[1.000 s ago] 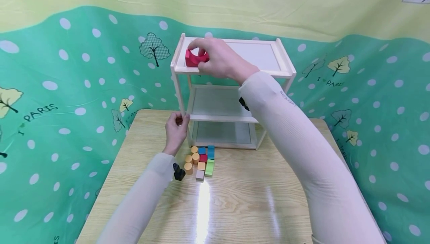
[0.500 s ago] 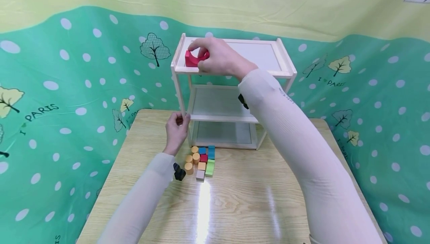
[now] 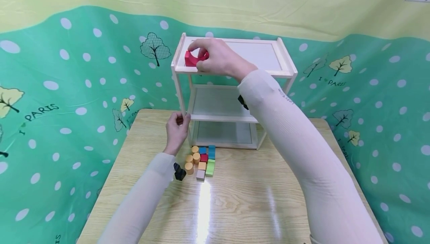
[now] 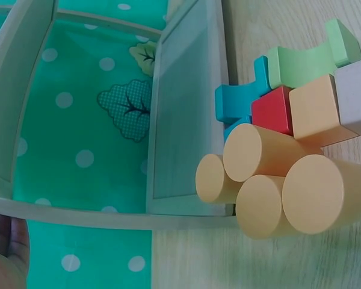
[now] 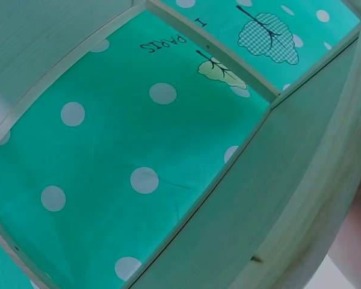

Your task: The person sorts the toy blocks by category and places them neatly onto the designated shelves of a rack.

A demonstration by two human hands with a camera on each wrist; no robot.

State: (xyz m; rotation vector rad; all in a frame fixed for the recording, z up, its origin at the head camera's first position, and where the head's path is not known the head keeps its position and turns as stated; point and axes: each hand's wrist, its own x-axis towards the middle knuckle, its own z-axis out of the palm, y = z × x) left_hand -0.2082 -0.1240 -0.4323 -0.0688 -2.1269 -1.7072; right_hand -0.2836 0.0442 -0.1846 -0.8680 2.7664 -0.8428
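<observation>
Up at the front left of the shelf unit's top board, my right hand (image 3: pixel 216 57) pinches a red block with a curved hollow (image 3: pixel 191 59), its fingers over the hollow. In the right wrist view the shelf unit (image 5: pixel 289 174) hides most of that hand (image 5: pixel 355 223) and the block. Lower down, my left hand (image 3: pixel 176 130) grips the front left post of the white shelf unit (image 3: pixel 221 118), near the middle board. Only part of the left hand (image 4: pixel 6 253) shows in the left wrist view, behind the post.
In front of the shelf unit's left side, several wooden cylinders (image 3: pixel 189 168) stand beside a red cube (image 3: pixel 203 158), an orange cube (image 3: pixel 202 165), a grey cube (image 3: pixel 200 175), a small blue block (image 3: pixel 202 150), a blue hollowed block (image 3: pixel 211 152) and a green one (image 3: pixel 210 167). A patterned curtain (image 3: pixel 84 68) surrounds the table (image 3: pixel 242 199).
</observation>
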